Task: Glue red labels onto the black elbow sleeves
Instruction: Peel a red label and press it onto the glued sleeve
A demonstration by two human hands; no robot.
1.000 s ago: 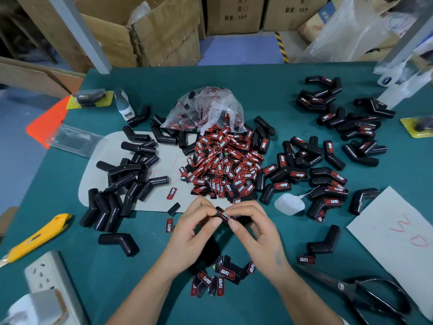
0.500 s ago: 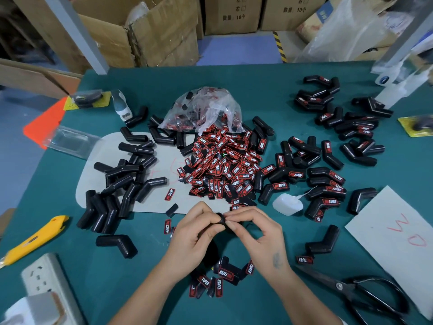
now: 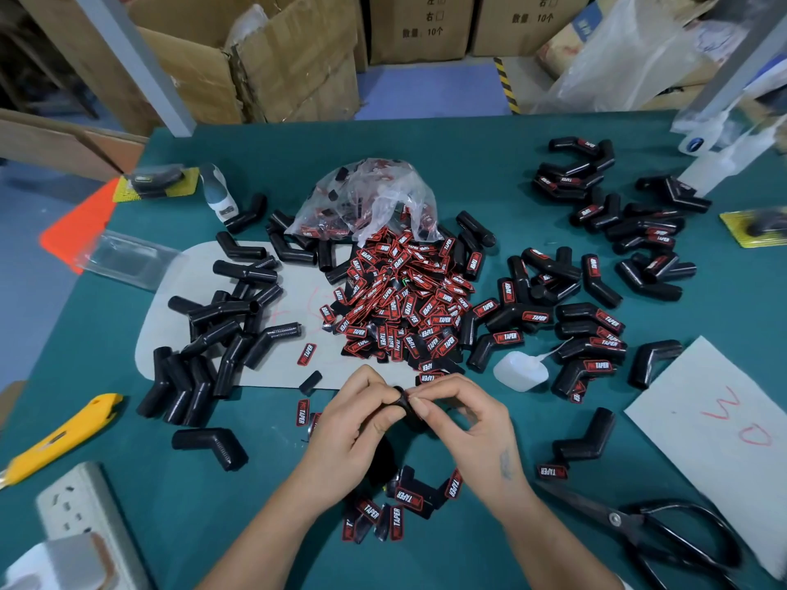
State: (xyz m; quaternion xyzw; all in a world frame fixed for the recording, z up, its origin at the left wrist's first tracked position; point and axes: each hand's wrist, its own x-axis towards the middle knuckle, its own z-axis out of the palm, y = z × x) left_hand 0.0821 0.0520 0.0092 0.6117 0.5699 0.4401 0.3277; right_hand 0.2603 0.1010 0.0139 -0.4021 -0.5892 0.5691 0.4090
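Observation:
Both hands meet over the green table (image 3: 489, 172), just below a heap of red labels (image 3: 400, 300). My left hand (image 3: 355, 423) grips a black elbow sleeve (image 3: 402, 403), most of which is hidden under the fingers. My right hand (image 3: 464, 419) pinches the same sleeve at its top with thumb and forefinger; the label there is hidden under them. Bare sleeves (image 3: 221, 334) lie at the left, labelled sleeves (image 3: 596, 325) at the right. A small white glue bottle (image 3: 520, 370) lies on its side beside my right hand.
A torn plastic bag (image 3: 366, 198) sits behind the labels. Black scissors (image 3: 647, 530) and a white paper sheet (image 3: 724, 440) lie at the right, a yellow utility knife (image 3: 59, 440) and a power strip (image 3: 85, 517) at the left. More labelled sleeves (image 3: 404, 504) lie between my wrists.
The red label seen between my fingertips a second ago is now covered by them. Both hands have closed tighter round the sleeve and stayed in place.

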